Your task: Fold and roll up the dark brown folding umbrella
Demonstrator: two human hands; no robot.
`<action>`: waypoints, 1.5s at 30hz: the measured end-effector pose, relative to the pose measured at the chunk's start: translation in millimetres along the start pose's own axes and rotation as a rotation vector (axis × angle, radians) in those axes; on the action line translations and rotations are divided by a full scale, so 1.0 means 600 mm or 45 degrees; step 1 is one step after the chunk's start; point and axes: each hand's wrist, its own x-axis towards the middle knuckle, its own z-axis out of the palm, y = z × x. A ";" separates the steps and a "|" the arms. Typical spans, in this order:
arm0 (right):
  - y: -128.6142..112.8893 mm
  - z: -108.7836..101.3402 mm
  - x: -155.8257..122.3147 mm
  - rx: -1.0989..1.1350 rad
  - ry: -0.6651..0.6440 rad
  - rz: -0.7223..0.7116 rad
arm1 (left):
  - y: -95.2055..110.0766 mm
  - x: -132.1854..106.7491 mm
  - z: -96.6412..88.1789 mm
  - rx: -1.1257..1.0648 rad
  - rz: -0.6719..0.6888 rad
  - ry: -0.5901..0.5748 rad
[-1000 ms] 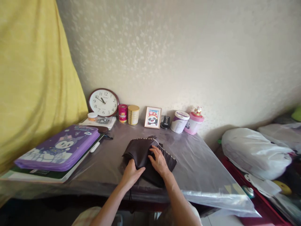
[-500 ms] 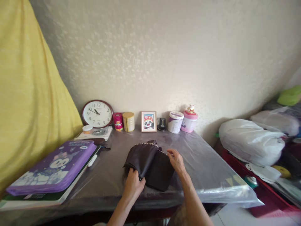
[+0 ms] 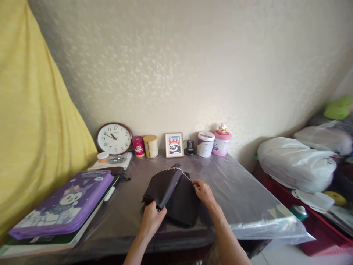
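Note:
A folded dark brown cloth [image 3: 172, 193] with a pale dotted edge lies on the plastic-covered table [image 3: 237, 198]. My left hand [image 3: 152, 218] pinches the near left corner of its folded layer. My right hand [image 3: 203, 192] grips the cloth's right edge by the dotted trim. Both forearms reach in from the bottom of the view.
Along the wall stand a round clock [image 3: 114, 138], a red tin [image 3: 138, 146], a gold tin [image 3: 150, 146], a panda picture frame [image 3: 174, 145], a white tub [image 3: 205, 144] and a pink jar [image 3: 221, 141]. A purple case [image 3: 62, 200] lies left. White bags [image 3: 298, 163] sit right.
My right hand slid off the top of the cloth to its right edge. My left hand stayed pinching the near left corner. The camera tilted up a little.

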 end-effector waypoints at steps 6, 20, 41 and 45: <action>-0.011 -0.012 0.013 0.401 0.085 0.215 | 0.004 -0.012 -0.015 -0.359 0.078 -0.035; -0.024 -0.039 0.001 1.155 -0.313 0.609 | 0.013 -0.021 -0.024 -0.611 0.054 -0.308; 0.037 -0.063 -0.028 0.415 -0.388 0.287 | 0.012 -0.005 -0.033 -0.284 0.008 -0.178; 0.037 -0.086 -0.048 0.436 -0.406 0.270 | 0.011 0.005 -0.034 -0.741 -0.077 -0.283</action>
